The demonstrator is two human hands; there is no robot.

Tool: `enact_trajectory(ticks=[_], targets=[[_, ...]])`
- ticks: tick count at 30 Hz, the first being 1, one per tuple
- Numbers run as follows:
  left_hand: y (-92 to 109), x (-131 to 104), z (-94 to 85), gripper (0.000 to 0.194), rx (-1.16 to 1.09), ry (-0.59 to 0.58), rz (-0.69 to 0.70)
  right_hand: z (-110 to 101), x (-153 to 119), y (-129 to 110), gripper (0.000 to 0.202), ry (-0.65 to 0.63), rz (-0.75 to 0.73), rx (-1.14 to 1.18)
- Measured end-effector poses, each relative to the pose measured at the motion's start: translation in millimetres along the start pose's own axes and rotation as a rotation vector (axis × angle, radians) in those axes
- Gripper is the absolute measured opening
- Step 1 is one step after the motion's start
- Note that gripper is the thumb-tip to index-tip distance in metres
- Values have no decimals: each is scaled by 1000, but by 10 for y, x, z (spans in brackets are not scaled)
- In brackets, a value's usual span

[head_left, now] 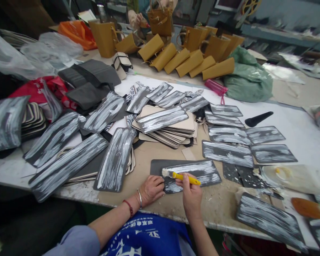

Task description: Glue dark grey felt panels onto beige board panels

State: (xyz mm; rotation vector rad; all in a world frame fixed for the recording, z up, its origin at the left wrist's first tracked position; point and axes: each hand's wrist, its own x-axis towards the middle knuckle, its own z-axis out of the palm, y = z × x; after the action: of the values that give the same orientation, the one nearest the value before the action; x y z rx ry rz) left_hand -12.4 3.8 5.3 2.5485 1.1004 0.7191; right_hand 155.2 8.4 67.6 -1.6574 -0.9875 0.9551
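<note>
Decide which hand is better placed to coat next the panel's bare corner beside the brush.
Probably the right hand: it grips the yellow brush, bristles over the panel; the left hand holds no brush.

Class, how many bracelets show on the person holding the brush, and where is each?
2: a silver bangle just behind the left hand, and a red bracelet farther up that arm.

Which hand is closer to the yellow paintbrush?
Right: the right hand grips the yellow paintbrush. The left hand is near its bristles, at the dark panel's left edge.
</note>
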Motion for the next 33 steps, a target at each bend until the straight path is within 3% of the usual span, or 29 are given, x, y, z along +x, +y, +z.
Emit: enact_trajectory(ticks=[3, 5, 10, 12, 15, 19, 22, 29, 33], targets=[[-8, 7, 19, 16, 18, 24, 4, 108, 108, 62, 41, 6, 37, 38], [-14, 3, 30, 16, 17, 36, 4, 37, 207, 89, 43, 56, 31, 21], [-15, -1, 40, 15, -12, 53, -3, -469, 390, 51, 46, 314, -12, -196], [-13, -7, 36, 16, -32, 49, -19, -614, 365, -2, 46, 350, -46, -290], [-16, -34, 24, 17, -57, 41, -27, -591, 202, -77, 45, 280, -59, -302], [-27, -84, 5, 25, -58, 70, 24, -259, -74, -59, 46, 87, 30, -181], [-28, -99, -7, 30, -32, 57, 34, -101, -136, 28, 46, 29, 74, -111], [-4, -68, -6, 26, 80, 94, 83, -375, -74, 42, 45, 218, -74, -276], [40, -22, -25, 19, 121, 64, 42, -365, -143, 109, 43, 101, 13, -117]])
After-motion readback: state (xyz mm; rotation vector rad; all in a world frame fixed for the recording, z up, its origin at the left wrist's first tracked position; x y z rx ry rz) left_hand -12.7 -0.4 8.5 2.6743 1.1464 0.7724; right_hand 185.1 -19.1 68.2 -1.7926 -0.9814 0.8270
